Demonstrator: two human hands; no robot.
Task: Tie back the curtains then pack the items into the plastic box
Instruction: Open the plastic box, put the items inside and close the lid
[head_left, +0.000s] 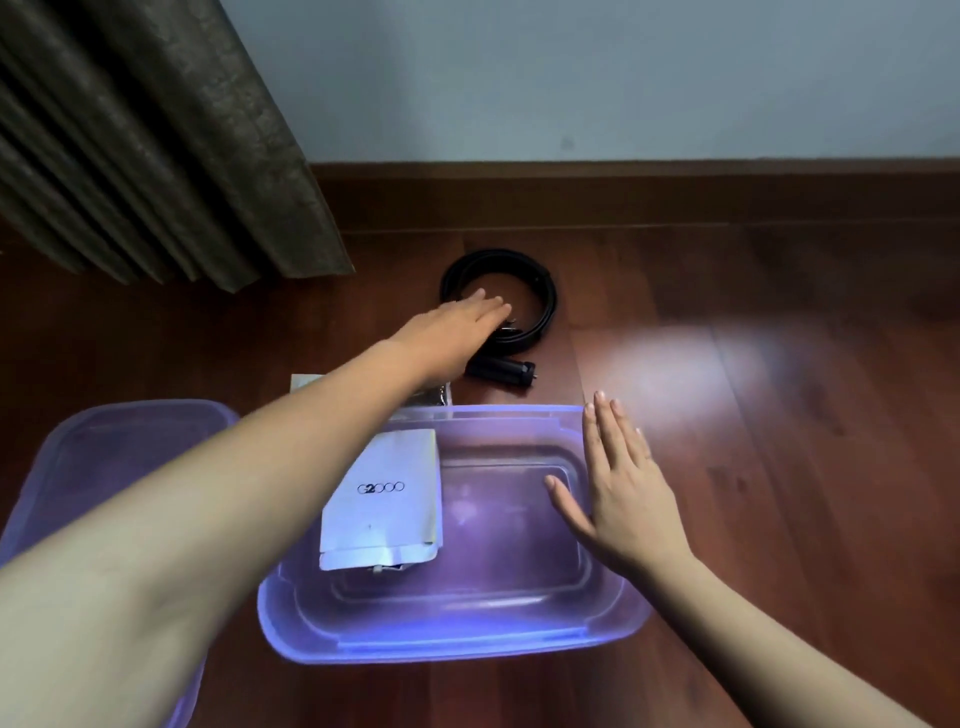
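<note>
Floor (779, 467): dark wood, curtain (156, 145) upper left.
Plastic box (457, 644): lower centre, white packet (384, 499) inside.
My left grip (462, 322): fingers straight, over black cable coil (540, 296).
My right grip (623, 483): flat, fingers apart, over box's right rim.

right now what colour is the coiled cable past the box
Black. The head view shows the coiled cable by the left hand on the floor.
</note>
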